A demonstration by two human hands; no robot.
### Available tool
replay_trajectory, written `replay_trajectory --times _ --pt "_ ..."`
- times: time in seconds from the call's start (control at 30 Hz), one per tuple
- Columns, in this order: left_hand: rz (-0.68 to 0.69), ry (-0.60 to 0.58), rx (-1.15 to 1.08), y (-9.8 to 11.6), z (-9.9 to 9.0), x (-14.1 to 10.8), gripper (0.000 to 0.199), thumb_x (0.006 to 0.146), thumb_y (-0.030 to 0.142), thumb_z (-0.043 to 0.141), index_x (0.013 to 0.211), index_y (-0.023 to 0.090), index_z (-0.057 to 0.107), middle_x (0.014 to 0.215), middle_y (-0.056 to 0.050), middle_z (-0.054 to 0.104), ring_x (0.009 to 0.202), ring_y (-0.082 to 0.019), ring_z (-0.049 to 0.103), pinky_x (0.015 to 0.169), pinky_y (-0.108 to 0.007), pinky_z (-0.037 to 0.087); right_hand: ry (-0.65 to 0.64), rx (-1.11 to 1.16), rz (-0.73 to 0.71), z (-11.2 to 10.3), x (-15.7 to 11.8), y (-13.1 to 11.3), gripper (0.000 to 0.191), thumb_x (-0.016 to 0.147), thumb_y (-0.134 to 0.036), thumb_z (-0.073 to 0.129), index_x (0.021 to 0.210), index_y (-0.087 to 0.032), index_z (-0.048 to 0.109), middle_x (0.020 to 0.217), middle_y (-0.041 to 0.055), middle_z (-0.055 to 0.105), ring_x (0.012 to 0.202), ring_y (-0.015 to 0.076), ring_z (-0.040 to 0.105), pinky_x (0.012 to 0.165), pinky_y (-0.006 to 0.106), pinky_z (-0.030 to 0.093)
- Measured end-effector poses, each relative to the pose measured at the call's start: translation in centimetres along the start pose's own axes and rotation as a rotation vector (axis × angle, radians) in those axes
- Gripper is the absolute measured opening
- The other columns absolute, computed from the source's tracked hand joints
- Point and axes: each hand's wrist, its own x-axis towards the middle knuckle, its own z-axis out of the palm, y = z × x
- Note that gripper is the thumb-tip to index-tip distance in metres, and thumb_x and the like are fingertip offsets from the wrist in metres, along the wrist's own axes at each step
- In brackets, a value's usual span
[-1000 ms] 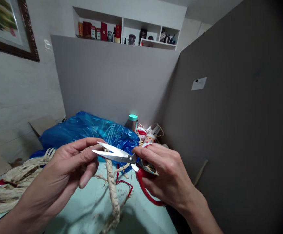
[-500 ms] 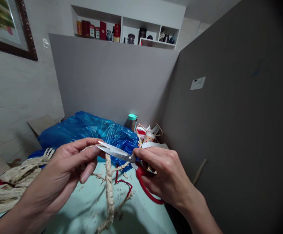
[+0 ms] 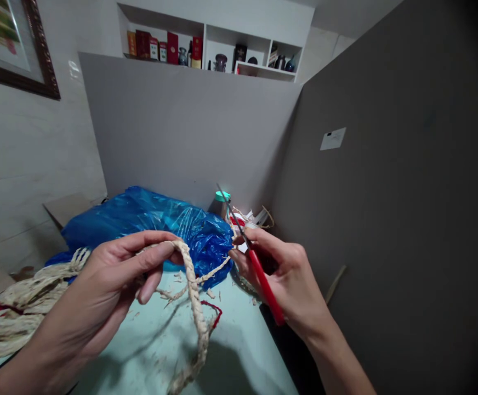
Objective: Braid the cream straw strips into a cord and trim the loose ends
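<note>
Between thumb and fingers, my left hand [image 3: 127, 274] pinches a pale braided cord [image 3: 195, 302], which hangs down over the light green table. My right hand [image 3: 280, 274] holds red-handled scissors [image 3: 259, 274], their blades pointing up and away, apart from the braid. A thin strand [image 3: 216, 270] reaches from behind the braid to my right fingertips. Red string [image 3: 218, 315] shows beside the braid. Small pale scraps lie on the table.
A blue plastic bag [image 3: 140, 214] spans the back of the table [image 3: 239, 345]. Behind it stands a bottle with a teal lid [image 3: 222, 196]. Pale fibre bundles [image 3: 29, 307] lie at left. Grey panels [image 3: 198, 126] rise behind and at right.
The scissors have swung from pointing left at my left fingertips to pointing up, away from the braid. My right fingertips are now at the thin strand. The hanging braid has shifted right.
</note>
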Motion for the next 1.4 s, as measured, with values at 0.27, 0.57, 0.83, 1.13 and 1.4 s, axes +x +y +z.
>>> replay_trajectory --times 0.27,0.57,0.83,1.13,1.4 --pt "0.295 -0.103 0.515 -1.6 -0.4 -0.6 0.024 0.078 0.044 0.075 0.093 0.028 0.084 0.046 0.002 0.059 0.047 -0.012 0.049 0.051 -0.018 0.045 -0.128 0.532 0.207 1.2 0.0 -2.2 0.036 0.068 -0.028 0.086 0.098 -0.020 0.066 0.084 0.0028 0.073 0.075 0.0194 0.072 0.070 0.031 0.061" --pt "0.290 -0.198 0.531 -1.3 0.4 -0.7 0.016 0.076 0.040 0.075 0.080 0.025 0.081 0.065 -0.001 0.073 0.048 -0.011 0.053 0.045 -0.017 0.044 0.101 0.198 0.020 -1.1 0.0 -0.7 0.024 0.081 -0.020 0.075 0.102 -0.020 0.065 0.089 0.0017 0.071 0.079 0.0149 0.069 0.069 0.024 0.055" --pt "0.244 -0.356 0.566 -1.3 -0.4 -0.2 0.019 0.076 0.040 0.074 0.084 0.024 0.082 0.063 -0.003 0.075 0.031 -0.012 0.057 0.035 -0.018 0.041 0.281 0.148 -0.014 -2.2 0.0 -0.8 0.026 0.081 -0.025 0.078 0.103 -0.023 0.064 0.093 -0.0005 0.072 0.082 0.0146 0.071 0.076 0.025 0.059" --pt "-0.133 -0.366 0.309 -1.0 0.9 -2.3 0.026 0.066 0.046 0.082 0.071 0.021 0.076 0.066 -0.008 0.076 0.028 -0.013 0.056 0.029 -0.018 0.034 0.257 0.375 0.077 -1.2 0.7 -0.1 0.032 0.074 -0.032 0.083 0.097 -0.022 0.063 0.087 -0.0002 0.070 0.073 0.0136 0.070 0.074 0.027 0.063" --pt "0.087 -0.244 0.359 -1.7 0.6 -1.3 0.032 0.071 0.045 0.080 0.096 0.027 0.077 0.048 0.000 0.065 0.044 -0.014 0.053 0.041 -0.017 0.040 0.142 0.382 0.138 -0.4 1.3 2.2 0.040 0.072 -0.037 0.084 0.100 -0.021 0.061 0.093 0.0037 0.073 0.084 0.0190 0.073 0.083 0.034 0.060"
